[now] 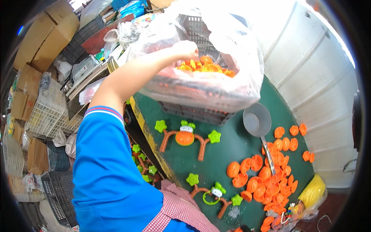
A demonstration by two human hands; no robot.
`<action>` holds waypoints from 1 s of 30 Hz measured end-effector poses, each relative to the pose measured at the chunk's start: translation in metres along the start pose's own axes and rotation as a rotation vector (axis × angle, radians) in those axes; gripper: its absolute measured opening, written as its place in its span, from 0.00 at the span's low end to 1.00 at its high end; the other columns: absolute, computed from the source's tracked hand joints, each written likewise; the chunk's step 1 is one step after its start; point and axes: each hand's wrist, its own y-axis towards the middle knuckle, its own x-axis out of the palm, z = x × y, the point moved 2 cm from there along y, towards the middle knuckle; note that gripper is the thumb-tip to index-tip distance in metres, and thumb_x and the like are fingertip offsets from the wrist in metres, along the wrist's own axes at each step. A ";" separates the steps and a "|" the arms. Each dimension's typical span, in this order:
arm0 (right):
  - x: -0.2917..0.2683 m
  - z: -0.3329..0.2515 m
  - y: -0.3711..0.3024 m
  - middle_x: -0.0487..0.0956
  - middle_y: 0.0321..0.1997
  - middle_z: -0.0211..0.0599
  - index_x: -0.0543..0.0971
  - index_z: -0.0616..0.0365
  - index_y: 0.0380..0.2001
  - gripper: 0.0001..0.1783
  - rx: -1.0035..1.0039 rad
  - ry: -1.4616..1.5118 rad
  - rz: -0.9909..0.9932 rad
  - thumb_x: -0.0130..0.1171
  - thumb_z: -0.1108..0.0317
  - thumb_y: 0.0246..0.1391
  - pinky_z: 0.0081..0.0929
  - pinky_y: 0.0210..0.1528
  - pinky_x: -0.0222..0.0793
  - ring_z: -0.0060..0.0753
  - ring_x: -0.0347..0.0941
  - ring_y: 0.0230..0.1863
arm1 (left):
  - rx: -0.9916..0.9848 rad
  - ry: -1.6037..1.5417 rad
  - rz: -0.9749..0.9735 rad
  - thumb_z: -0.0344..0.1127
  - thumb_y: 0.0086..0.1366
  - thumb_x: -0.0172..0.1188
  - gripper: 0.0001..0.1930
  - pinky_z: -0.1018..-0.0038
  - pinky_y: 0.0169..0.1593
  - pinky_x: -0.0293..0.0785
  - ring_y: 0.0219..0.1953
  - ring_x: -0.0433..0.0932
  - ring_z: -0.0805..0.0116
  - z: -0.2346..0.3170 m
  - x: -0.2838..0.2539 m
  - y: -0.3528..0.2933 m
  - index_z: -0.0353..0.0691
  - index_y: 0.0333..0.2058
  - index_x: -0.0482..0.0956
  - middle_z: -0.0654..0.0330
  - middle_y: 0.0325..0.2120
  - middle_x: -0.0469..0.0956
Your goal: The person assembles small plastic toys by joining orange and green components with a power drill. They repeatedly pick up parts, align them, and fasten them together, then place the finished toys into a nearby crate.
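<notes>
My left hand [186, 50] reaches into a crate lined with a clear plastic bag [216, 91]. It is over a heap of small orange and yellow printed plastic pieces [206, 66]. Its fingers point down and are mostly hidden, so any hold does not show. Below the crate, a brown plastic toy bar [164, 140] with green star ends carries an orange-bellied figure [184, 138] at its middle. Nearer me lies a similar toy bar [199, 190], whose figure has an open green ring [210, 199] under its head. My right hand is out of view.
A grey pan [257, 120] rests on the green tabletop [220, 162], its handle over many orange half shells [266, 185]. A white ribbed panel [305, 58] borders the right side. Cartons [38, 38] and white baskets [48, 108] are stacked left. A yellow bag [312, 191] lies lower right.
</notes>
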 end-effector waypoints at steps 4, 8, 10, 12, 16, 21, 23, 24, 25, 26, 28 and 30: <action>0.063 0.011 -0.050 0.75 0.28 0.38 0.72 0.64 0.36 0.16 0.069 -0.229 0.045 0.41 0.62 0.57 0.28 0.29 0.71 0.33 0.71 0.27 | 0.035 0.307 -0.546 0.35 0.57 0.56 0.14 0.62 0.37 0.79 0.33 0.82 0.55 -0.059 0.082 0.067 0.44 0.42 0.81 0.51 0.37 0.81; 0.088 0.009 -0.083 0.74 0.27 0.37 0.73 0.62 0.36 0.15 0.064 -0.313 0.106 0.42 0.61 0.56 0.27 0.28 0.70 0.33 0.71 0.26 | 0.198 0.335 -0.555 0.39 0.53 0.60 0.21 0.63 0.47 0.74 0.44 0.78 0.55 -0.024 0.099 0.093 0.45 0.47 0.78 0.53 0.42 0.80; 0.100 0.011 -0.087 0.74 0.26 0.36 0.73 0.62 0.35 0.15 0.081 -0.343 0.109 0.43 0.61 0.56 0.27 0.28 0.70 0.32 0.71 0.26 | 0.163 0.183 -0.425 0.40 0.52 0.61 0.26 0.65 0.50 0.73 0.47 0.77 0.55 -0.035 0.132 0.103 0.44 0.52 0.75 0.52 0.44 0.79; 0.110 0.013 -0.087 0.74 0.26 0.35 0.73 0.61 0.35 0.15 0.092 -0.375 0.104 0.43 0.61 0.56 0.27 0.28 0.69 0.32 0.70 0.25 | 0.087 -0.163 -0.320 0.41 0.53 0.61 0.29 0.65 0.53 0.70 0.50 0.75 0.57 -0.054 0.181 0.106 0.42 0.55 0.71 0.52 0.47 0.77; 0.107 0.008 -0.096 0.73 0.25 0.34 0.73 0.59 0.34 0.14 0.096 -0.394 0.126 0.45 0.60 0.55 0.27 0.27 0.68 0.31 0.70 0.24 | -0.001 -0.682 -0.613 0.42 0.58 0.58 0.31 0.64 0.61 0.61 0.57 0.70 0.60 -0.032 0.177 0.112 0.38 0.59 0.66 0.52 0.53 0.73; 0.103 0.010 -0.100 0.73 0.23 0.32 0.73 0.58 0.33 0.13 0.105 -0.384 0.122 0.46 0.60 0.54 0.26 0.26 0.68 0.30 0.69 0.23 | -0.458 -1.249 -1.065 0.35 0.52 0.66 0.27 0.76 0.43 0.72 0.46 0.75 0.68 -0.005 0.133 0.088 0.41 0.53 0.75 0.58 0.45 0.78; 0.098 0.008 -0.100 0.73 0.23 0.31 0.73 0.57 0.33 0.13 0.106 -0.370 0.114 0.46 0.60 0.54 0.26 0.26 0.67 0.30 0.69 0.22 | -0.173 -0.742 -0.860 0.36 0.49 0.67 0.29 0.74 0.43 0.72 0.45 0.75 0.67 0.006 0.125 0.083 0.42 0.53 0.75 0.58 0.44 0.78; 0.095 0.008 -0.100 0.72 0.22 0.30 0.73 0.56 0.32 0.12 0.110 -0.366 0.108 0.47 0.60 0.54 0.26 0.26 0.67 0.30 0.69 0.22 | -0.041 -0.491 -0.743 0.37 0.48 0.68 0.30 0.73 0.42 0.72 0.45 0.75 0.66 0.011 0.119 0.080 0.43 0.53 0.75 0.58 0.44 0.78; 0.091 0.009 -0.100 0.72 0.22 0.30 0.73 0.56 0.32 0.12 0.114 -0.360 0.105 0.47 0.60 0.54 0.26 0.26 0.67 0.30 0.69 0.22 | 0.000 -0.480 -0.710 0.37 0.46 0.69 0.31 0.72 0.42 0.73 0.43 0.76 0.67 0.011 0.112 0.081 0.44 0.53 0.75 0.59 0.43 0.78; 0.087 0.006 -0.100 0.72 0.22 0.30 0.74 0.56 0.32 0.12 0.111 -0.353 0.103 0.47 0.59 0.54 0.26 0.26 0.67 0.30 0.68 0.22 | 0.044 -0.473 -0.680 0.36 0.45 0.70 0.33 0.70 0.42 0.73 0.41 0.76 0.67 0.012 0.106 0.084 0.45 0.54 0.75 0.59 0.42 0.78; 0.074 0.003 -0.101 0.72 0.21 0.29 0.74 0.55 0.32 0.12 0.100 -0.325 0.102 0.48 0.59 0.53 0.26 0.25 0.66 0.29 0.68 0.21 | -0.021 -0.661 -0.548 0.35 0.50 0.68 0.29 0.70 0.44 0.75 0.44 0.77 0.68 0.018 0.063 0.080 0.43 0.54 0.74 0.59 0.44 0.78; 0.064 0.002 -0.097 0.72 0.21 0.28 0.74 0.54 0.31 0.11 0.106 -0.304 0.082 0.48 0.59 0.53 0.25 0.25 0.66 0.29 0.68 0.21 | -0.050 -1.184 -0.464 0.35 0.58 0.63 0.25 0.70 0.48 0.75 0.47 0.76 0.69 0.004 0.030 0.074 0.42 0.55 0.72 0.59 0.47 0.77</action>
